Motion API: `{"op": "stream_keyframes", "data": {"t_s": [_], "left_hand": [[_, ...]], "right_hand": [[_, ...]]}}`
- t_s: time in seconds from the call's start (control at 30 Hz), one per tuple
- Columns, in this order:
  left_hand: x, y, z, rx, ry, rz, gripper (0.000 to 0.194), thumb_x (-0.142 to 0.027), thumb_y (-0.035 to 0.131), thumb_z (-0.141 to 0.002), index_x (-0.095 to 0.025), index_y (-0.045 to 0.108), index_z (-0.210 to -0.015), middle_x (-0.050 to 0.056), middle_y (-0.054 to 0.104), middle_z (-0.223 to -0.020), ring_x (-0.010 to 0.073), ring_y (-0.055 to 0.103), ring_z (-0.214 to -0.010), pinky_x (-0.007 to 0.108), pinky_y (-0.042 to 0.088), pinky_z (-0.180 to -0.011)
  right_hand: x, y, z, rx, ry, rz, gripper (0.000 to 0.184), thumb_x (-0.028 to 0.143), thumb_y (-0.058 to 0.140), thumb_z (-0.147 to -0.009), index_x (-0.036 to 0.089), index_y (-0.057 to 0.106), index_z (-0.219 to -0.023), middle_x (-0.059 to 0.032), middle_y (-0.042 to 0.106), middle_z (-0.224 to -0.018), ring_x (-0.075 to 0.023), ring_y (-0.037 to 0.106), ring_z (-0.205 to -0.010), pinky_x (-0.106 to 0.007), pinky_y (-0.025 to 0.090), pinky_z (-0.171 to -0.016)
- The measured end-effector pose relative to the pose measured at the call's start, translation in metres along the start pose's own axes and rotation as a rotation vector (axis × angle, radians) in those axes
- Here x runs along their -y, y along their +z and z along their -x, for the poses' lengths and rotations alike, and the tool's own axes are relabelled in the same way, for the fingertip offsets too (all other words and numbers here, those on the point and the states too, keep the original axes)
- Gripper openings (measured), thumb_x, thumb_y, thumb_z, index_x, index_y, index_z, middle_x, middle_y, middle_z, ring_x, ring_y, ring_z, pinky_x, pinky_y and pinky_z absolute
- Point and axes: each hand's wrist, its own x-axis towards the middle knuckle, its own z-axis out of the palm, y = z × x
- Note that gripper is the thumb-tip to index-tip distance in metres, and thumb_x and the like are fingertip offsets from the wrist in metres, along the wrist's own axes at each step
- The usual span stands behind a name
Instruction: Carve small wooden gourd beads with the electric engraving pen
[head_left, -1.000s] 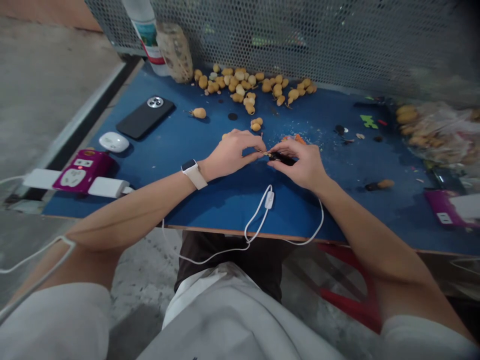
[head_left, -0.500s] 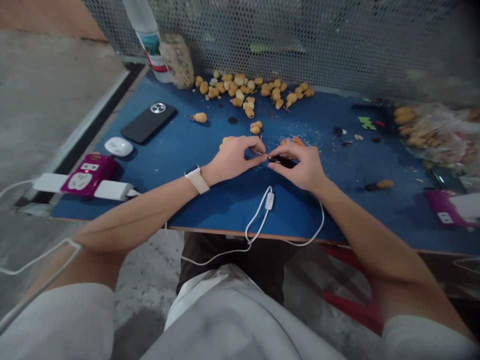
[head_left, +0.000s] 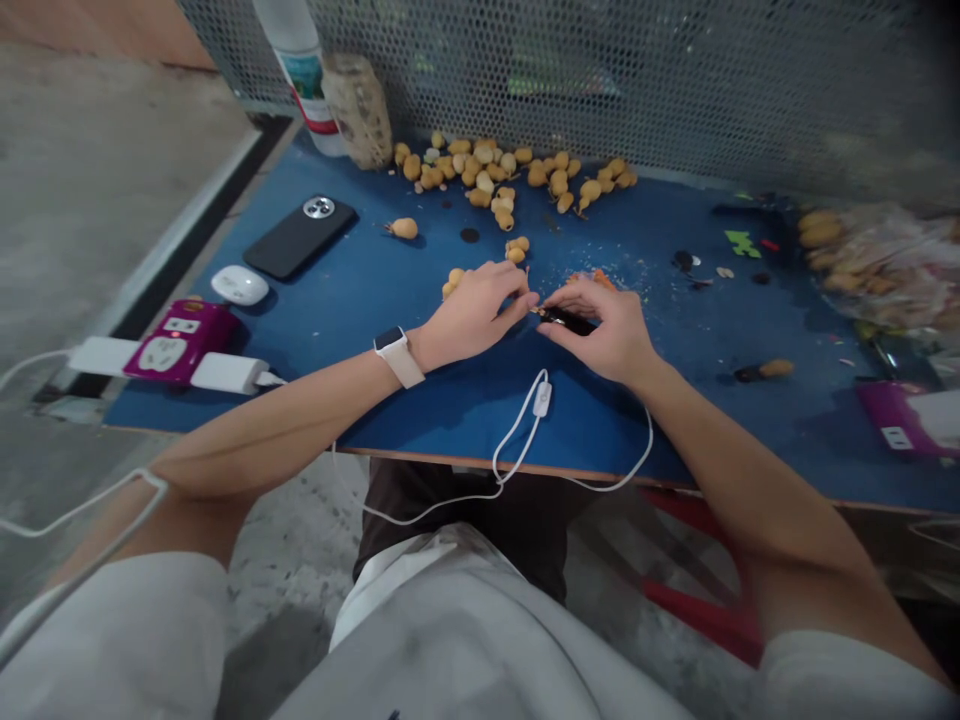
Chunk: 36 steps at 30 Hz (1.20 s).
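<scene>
My right hand (head_left: 609,328) is closed round a short black object (head_left: 570,320) whose exact kind I cannot tell. A small yellowish tip juts from its left end. My left hand (head_left: 480,310) pinches thumb and finger together right beside that tip; whatever is between them is too small to make out. A watch (head_left: 399,355) is on my left wrist. Small tan gourds (head_left: 455,282) lie just behind my left hand, and a joined pair of gourds (head_left: 517,249) sits farther back. Partly hidden behind my right hand is an orange item (head_left: 602,279) among pale shavings.
Many little gourds (head_left: 487,165) line the blue table's back by a mesh panel (head_left: 480,70). At left are a bottle (head_left: 306,80), jar (head_left: 358,112), phone (head_left: 300,238), white case (head_left: 240,285) and purple power strip (head_left: 180,340). A white cable (head_left: 541,398) crosses the front edge. Bagged gourds (head_left: 885,255) stand right.
The left fingertips have shifted slightly, closing over the thin strand that showed between the hands. My right hand keeps its hold on the black object. The view has moved a little.
</scene>
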Motion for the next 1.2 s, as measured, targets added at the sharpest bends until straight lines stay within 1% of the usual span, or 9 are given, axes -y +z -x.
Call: {"op": "stream_keyframes", "data": {"t_s": [0.2, 0.37, 0.47, 0.6, 0.73, 0.8, 0.93, 1.1, 1.2], "left_hand": [[-0.001, -0.002, 0.001, -0.085, 0.044, 0.065, 0.011, -0.031, 0.071, -0.112, -0.023, 0.071, -0.120, 0.013, 0.077, -0.128, 0.0316, 0.074, -0.124, 0.049, 0.063, -0.109], [0.002, -0.004, 0.000, -0.037, 0.045, 0.073, 0.024, -0.033, 0.068, -0.115, -0.023, 0.068, -0.093, 0.013, 0.078, -0.116, 0.0310, 0.077, -0.113, 0.053, 0.065, -0.107], [0.005, -0.006, -0.001, -0.040, 0.093, 0.078, 0.010, -0.033, 0.079, -0.108, -0.024, 0.075, -0.107, 0.013, 0.077, -0.135, 0.0335, 0.075, -0.130, 0.055, 0.063, -0.116], [0.007, -0.007, 0.000, -0.013, 0.095, 0.064, 0.024, -0.045, 0.070, -0.115, -0.021, 0.075, -0.109, 0.018, 0.076, -0.142, 0.0358, 0.073, -0.136, 0.057, 0.061, -0.121], [0.007, -0.004, 0.002, 0.006, 0.158, 0.021, 0.012, -0.030, 0.066, -0.115, -0.025, 0.075, -0.120, 0.015, 0.070, -0.155, 0.0369, 0.068, -0.146, 0.061, 0.058, -0.124], [0.006, -0.002, 0.002, -0.024, 0.146, -0.004, 0.020, -0.029, 0.069, -0.112, -0.026, 0.073, -0.132, 0.015, 0.068, -0.157, 0.0378, 0.066, -0.150, 0.062, 0.058, -0.124], [0.006, -0.001, 0.001, -0.015, 0.130, -0.033, 0.020, -0.030, 0.057, -0.118, -0.021, 0.075, -0.116, 0.018, 0.073, -0.146, 0.0368, 0.070, -0.140, 0.060, 0.059, -0.120], [0.002, -0.002, 0.003, -0.033, 0.142, -0.068, 0.015, -0.030, 0.064, -0.115, -0.023, 0.074, -0.123, 0.017, 0.071, -0.150, 0.0377, 0.069, -0.138, 0.060, 0.059, -0.115], [0.002, -0.001, 0.003, 0.011, 0.122, -0.086, 0.019, -0.031, 0.059, -0.118, -0.020, 0.074, -0.111, 0.019, 0.073, -0.142, 0.0369, 0.071, -0.128, 0.060, 0.057, -0.112]], "right_hand": [[0.003, 0.001, 0.000, -0.024, -0.019, -0.023, 0.020, 0.034, 0.091, -0.092, 0.028, 0.082, -0.109, -0.0039, 0.089, -0.102, -0.0277, 0.088, -0.089, -0.047, 0.077, -0.089], [0.005, 0.001, 0.000, -0.016, -0.043, -0.030, 0.020, 0.032, 0.091, -0.093, 0.029, 0.082, -0.111, -0.0035, 0.089, -0.104, -0.0276, 0.088, -0.090, -0.046, 0.077, -0.088], [0.004, -0.001, 0.001, -0.008, -0.017, -0.010, 0.020, 0.033, 0.091, -0.092, 0.029, 0.083, -0.110, -0.0042, 0.090, -0.104, -0.0280, 0.088, -0.091, -0.046, 0.077, -0.089], [0.001, -0.002, 0.001, -0.012, 0.000, 0.004, 0.022, 0.037, 0.092, -0.093, 0.028, 0.083, -0.111, -0.0050, 0.090, -0.105, -0.0290, 0.088, -0.094, -0.047, 0.077, -0.093], [-0.002, 0.000, 0.001, -0.019, 0.018, -0.036, 0.027, 0.041, 0.093, -0.093, 0.027, 0.082, -0.114, -0.0055, 0.090, -0.106, -0.0303, 0.090, -0.095, -0.050, 0.078, -0.097], [-0.003, 0.000, 0.001, -0.029, 0.037, -0.050, 0.033, 0.042, 0.096, -0.091, 0.027, 0.081, -0.117, -0.0060, 0.090, -0.109, -0.0329, 0.091, -0.101, -0.052, 0.078, -0.099], [-0.005, -0.001, 0.002, -0.006, 0.032, -0.046, 0.036, 0.042, 0.097, -0.090, 0.029, 0.079, -0.118, -0.0063, 0.090, -0.111, -0.0348, 0.091, -0.106, -0.055, 0.077, -0.104], [-0.007, 0.000, 0.001, 0.038, 0.039, -0.065, 0.037, 0.045, 0.100, -0.088, 0.028, 0.079, -0.113, -0.0063, 0.089, -0.105, -0.0327, 0.090, -0.101, -0.053, 0.077, -0.101], [-0.004, 0.002, 0.000, 0.027, 0.049, -0.064, 0.030, 0.040, 0.096, -0.089, 0.027, 0.079, -0.110, -0.0059, 0.088, -0.102, -0.0301, 0.088, -0.095, -0.050, 0.077, -0.097]]}}
